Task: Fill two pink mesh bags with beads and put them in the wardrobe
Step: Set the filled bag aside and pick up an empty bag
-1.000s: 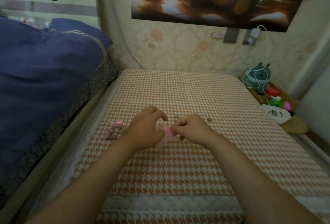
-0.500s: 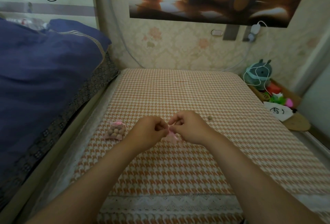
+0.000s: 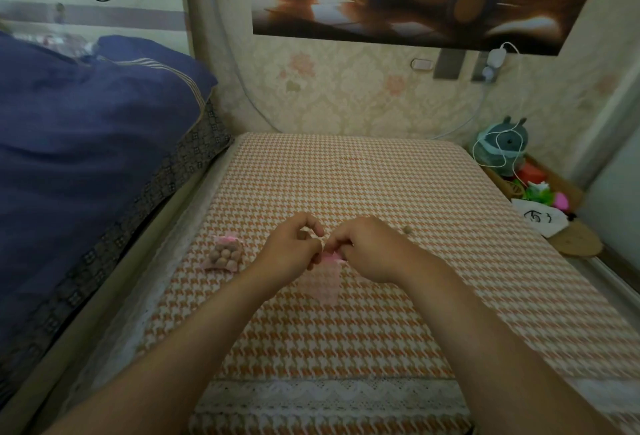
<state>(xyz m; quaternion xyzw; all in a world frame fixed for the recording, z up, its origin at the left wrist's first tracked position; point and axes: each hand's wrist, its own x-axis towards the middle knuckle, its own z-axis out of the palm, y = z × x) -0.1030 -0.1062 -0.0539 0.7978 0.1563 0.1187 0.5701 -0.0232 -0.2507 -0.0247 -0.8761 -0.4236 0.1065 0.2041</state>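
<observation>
Both hands, left hand (image 3: 291, 251) and right hand (image 3: 369, 249), pinch the mouth of a limp, sheer pink mesh bag (image 3: 323, 278) over the houndstooth-covered surface (image 3: 346, 341); flimsy, best held at its neck. A filled pink mesh bag of tan beads (image 3: 224, 254) lies left; one loose bead (image 3: 407, 230) beyond.

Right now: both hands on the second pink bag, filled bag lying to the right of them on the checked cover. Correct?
Not quite. In the head view the filled bag lies to the left of the hands, beside the left hand. The rest holds: both hands, right hand included, grip the second pink bag over the checked cover.
</observation>
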